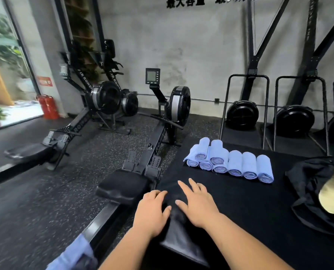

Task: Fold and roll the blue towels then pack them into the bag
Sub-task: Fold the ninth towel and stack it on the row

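Several rolled blue towels (230, 162) lie in a row on the black table (249, 201), with two more stacked on top at the left end. An open black bag (314, 184) with a pale yellow lining sits at the table's right edge. My left hand (152, 209) and my right hand (197, 203) rest flat on the black cloth at the table's near left corner, fingers spread, holding nothing. A loose blue towel (74, 254) hangs at the bottom left, below the table.
A rowing machine (142, 172) stands right beside the table's left side, its seat close to my left hand. More rowers stand further left. Ski machines with black flywheels line the back wall. A red fire extinguisher (48, 107) stands by the window.
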`<action>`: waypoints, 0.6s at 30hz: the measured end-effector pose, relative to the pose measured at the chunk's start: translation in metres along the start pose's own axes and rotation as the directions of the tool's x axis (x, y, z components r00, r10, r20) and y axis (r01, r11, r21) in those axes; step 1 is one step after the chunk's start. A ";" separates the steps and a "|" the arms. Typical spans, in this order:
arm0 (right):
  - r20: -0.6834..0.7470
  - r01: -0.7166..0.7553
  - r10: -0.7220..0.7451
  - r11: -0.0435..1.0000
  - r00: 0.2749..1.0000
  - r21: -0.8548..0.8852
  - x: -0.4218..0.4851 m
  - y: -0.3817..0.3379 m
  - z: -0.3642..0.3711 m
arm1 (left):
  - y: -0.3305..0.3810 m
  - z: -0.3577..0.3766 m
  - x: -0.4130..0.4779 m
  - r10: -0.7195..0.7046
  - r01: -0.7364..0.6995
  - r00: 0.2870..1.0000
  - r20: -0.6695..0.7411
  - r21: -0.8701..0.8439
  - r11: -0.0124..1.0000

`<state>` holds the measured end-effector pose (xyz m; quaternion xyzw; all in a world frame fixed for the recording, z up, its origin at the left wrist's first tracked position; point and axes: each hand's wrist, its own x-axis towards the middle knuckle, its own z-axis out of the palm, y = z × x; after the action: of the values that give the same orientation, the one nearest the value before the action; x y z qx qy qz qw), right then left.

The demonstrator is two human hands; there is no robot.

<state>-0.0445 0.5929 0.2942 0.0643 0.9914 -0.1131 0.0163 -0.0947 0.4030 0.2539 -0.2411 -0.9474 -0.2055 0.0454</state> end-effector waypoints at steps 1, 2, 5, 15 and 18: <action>0.000 0.020 -0.020 1.000 1.000 0.000 -0.002 -0.010 0.001 | -0.005 -0.005 -0.008 -0.013 0.013 1.000 0.000 0.010 1.000; 0.002 0.041 -0.041 0.999 0.999 0.002 -0.006 -0.022 0.003 | -0.013 -0.011 -0.019 -0.033 0.033 0.999 -0.002 0.022 0.999; 0.016 0.095 -0.096 0.995 0.995 0.009 -0.015 -0.054 0.010 | -0.034 -0.023 -0.047 -0.083 0.083 0.997 -0.009 0.063 0.995; 0.095 0.275 -0.276 0.961 0.956 0.023 -0.043 -0.142 0.051 | -0.110 -0.035 -0.134 -0.263 0.263 0.965 -0.006 0.091 0.961; 0.134 0.305 -0.305 0.952 0.943 0.022 -0.048 -0.161 0.063 | -0.127 -0.029 -0.157 -0.310 0.308 0.951 0.015 0.068 0.949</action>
<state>-0.0169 0.4170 0.2706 -0.0977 0.9859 -0.1188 0.0658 -0.0171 0.2203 0.2045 -0.0907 -0.9801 -0.1764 0.0084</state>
